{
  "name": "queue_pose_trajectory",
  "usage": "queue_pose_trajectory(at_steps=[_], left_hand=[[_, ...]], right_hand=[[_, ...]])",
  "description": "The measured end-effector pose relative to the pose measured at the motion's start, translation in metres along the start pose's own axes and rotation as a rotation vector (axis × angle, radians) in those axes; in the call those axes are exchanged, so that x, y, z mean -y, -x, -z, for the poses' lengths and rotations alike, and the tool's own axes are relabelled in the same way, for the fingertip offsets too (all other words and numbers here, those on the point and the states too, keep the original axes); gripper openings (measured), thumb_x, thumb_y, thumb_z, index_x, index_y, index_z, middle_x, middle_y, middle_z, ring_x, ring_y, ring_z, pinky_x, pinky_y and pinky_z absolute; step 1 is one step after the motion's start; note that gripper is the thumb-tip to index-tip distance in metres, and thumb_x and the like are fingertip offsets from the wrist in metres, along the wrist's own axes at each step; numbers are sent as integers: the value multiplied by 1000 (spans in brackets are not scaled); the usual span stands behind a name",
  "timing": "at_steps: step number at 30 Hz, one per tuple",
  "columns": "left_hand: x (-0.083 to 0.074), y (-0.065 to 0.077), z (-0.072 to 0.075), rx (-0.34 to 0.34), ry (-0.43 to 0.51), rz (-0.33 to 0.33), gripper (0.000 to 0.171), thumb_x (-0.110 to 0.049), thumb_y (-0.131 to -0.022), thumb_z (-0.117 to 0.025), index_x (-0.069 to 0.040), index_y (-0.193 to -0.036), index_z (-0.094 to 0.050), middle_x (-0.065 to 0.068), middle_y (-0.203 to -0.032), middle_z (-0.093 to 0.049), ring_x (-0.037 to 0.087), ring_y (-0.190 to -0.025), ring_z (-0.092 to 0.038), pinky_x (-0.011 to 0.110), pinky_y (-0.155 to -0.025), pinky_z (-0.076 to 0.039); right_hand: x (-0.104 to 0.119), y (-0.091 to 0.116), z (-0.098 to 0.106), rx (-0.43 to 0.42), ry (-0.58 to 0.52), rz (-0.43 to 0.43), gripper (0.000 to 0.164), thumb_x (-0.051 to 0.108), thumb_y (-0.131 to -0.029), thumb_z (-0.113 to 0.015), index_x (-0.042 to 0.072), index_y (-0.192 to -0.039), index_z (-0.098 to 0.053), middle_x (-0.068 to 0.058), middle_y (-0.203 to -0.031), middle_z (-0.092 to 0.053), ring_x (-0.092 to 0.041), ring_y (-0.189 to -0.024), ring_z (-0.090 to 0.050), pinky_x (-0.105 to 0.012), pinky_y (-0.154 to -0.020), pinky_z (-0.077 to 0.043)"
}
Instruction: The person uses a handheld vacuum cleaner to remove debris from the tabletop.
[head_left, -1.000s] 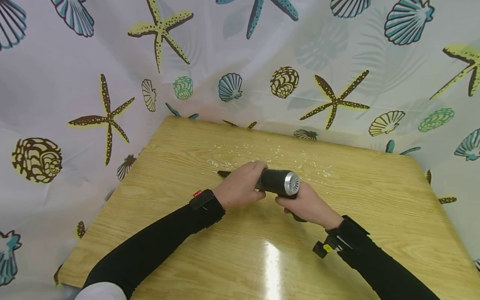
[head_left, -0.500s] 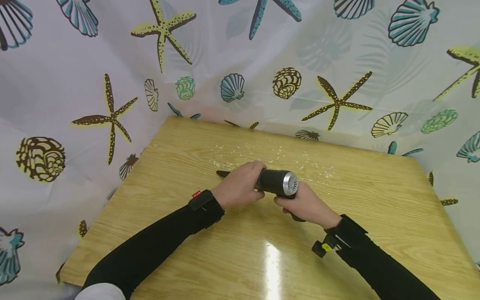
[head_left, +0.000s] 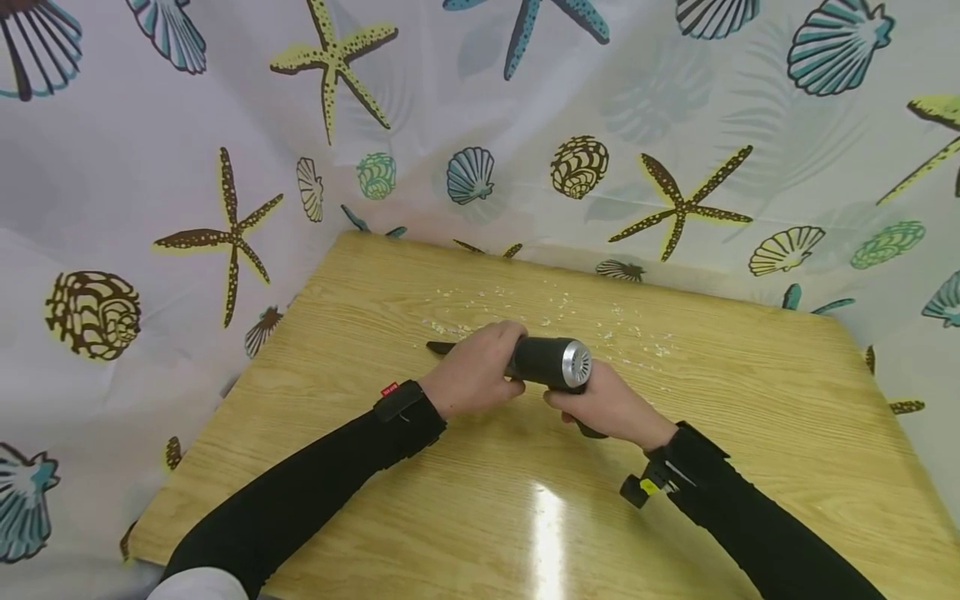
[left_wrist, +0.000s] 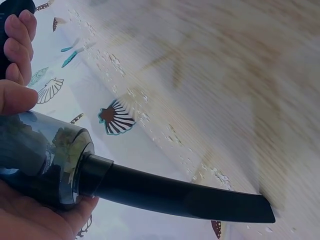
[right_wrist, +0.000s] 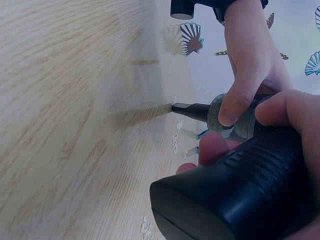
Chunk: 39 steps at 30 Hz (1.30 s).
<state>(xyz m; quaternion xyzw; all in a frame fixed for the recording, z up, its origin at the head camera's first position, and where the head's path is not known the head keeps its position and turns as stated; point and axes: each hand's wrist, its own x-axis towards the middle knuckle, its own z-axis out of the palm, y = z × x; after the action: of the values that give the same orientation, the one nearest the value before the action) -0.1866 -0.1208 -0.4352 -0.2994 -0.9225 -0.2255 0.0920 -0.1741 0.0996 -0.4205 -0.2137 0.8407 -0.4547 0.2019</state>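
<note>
- Change: over the last second the handheld vacuum shifts slightly left relative to the table; pose otherwise about the same.
- Nozzle tip now sits just beside the left end of the white scraps. Tip touching wood or barely off it: can't tell.
- Left hand: wrapped around the clear chamber at the nozzle end.
- Right hand: gripping the handle.
- Vacuum is held over mid-table, nozzle angled down and left, vented rear end toward the right hand.
- Read: small repositioning, nozzle near the scraps but not over the main spread. No clear thinning of scraps; plenty remain behind the vacuum.
- Chamber contents vs reflections: can't tell.
</note>
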Motion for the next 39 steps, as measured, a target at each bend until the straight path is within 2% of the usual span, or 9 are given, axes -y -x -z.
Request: queue_pose_trajectory(at_steps=[3, 10, 16, 21, 26, 28, 33, 35, 39], left_hand=[[1, 1, 1, -4, -3, 5, 56, -22, -69, -78, -7, -115, -49, 2, -104, -54, 10, -91, -48, 33, -79, -49], [4, 4, 1, -12, -7, 15, 55, -22, -69, -78, -7, -113, -49, 1, -102, -54, 10, -89, -47, 33, -77, -49], [6, 7, 2, -19, -16, 15, 56, -21, -68, -79, -7, -113, -49, 1, -102, -54, 10, -89, -48, 33, -77, -49], [8, 8, 4, -20, -26, 20, 55, -21, -68, -79, -7, -113, -49, 2, -103, -54, 10, -90, -48, 33, -79, -49], [8, 8, 2, -27, -25, 5, 54, -21, -68, -78, -6, -112, -49, 2, -103, -55, 11, -90, -48, 33, -78, -49], [6, 6, 0, -27, -26, -1, 54, -21, -68, -78, -7, -112, -49, 1, -102, -54, 11, -89, -48, 33, -78, -49], [1, 2, -1, -12, -20, -8, 55, -21, -68, -78, -7, -113, -50, 2, -103, -55, 11, -89, -49, 33, -77, -49], [-1, 1, -2, -8, -13, -14, 55, -21, -68, -78, -6, -113, -50, 2, -103, -56, 11, -89, -49, 33, -77, -49], [-6, -3, -3, -2, -3, -34, 55, -21, -68, -77, -6, -114, -49, 2, -104, -56, 11, -89, -49, 33, -78, -49]], right_hand=[[2, -1, -1, 1, 4, 6, 56, 14, -87, -66, 9, -137, -42, -20, -83, -60, -36, -66, -60, -37, -57, -49], [30, 7, -3, 4, 6, 36, 54, 7, -87, -63, -1, -135, -42, -16, -79, -59, -24, -60, -59, -37, -57, -49], [7, -5, -6, 10, 5, 29, 56, 14, -86, -66, 5, -136, -43, -18, -78, -60, -35, -65, -60, -36, -56, -49], [0, -11, -9, 9, 4, 23, 55, 14, -86, -67, 8, -136, -44, -18, -78, -60, -36, -64, -61, -36, -56, -49], [22, -1, -7, 11, 14, 16, 54, 8, -86, -65, 1, -135, -43, -16, -78, -59, -24, -60, -60, -37, -59, -49], [29, 5, -6, 10, 16, 11, 54, 7, -87, -64, -1, -136, -42, -15, -79, -59, -26, -62, -60, -37, -59, -49], [6, 3, -2, 1, 4, 8, 57, 13, -87, -66, 4, -137, -41, -15, -82, -59, -36, -67, -61, -38, -60, -49], [-3, 2, 0, -4, 7, 9, 57, 16, -87, -67, 6, -136, -42, -15, -82, -59, -34, -67, -61, -39, -60, -50], [-6, 8, 3, -18, 16, 17, 56, 17, -86, -67, 6, -136, -43, -16, -80, -60, -30, -65, -61, -40, -60, -50]])
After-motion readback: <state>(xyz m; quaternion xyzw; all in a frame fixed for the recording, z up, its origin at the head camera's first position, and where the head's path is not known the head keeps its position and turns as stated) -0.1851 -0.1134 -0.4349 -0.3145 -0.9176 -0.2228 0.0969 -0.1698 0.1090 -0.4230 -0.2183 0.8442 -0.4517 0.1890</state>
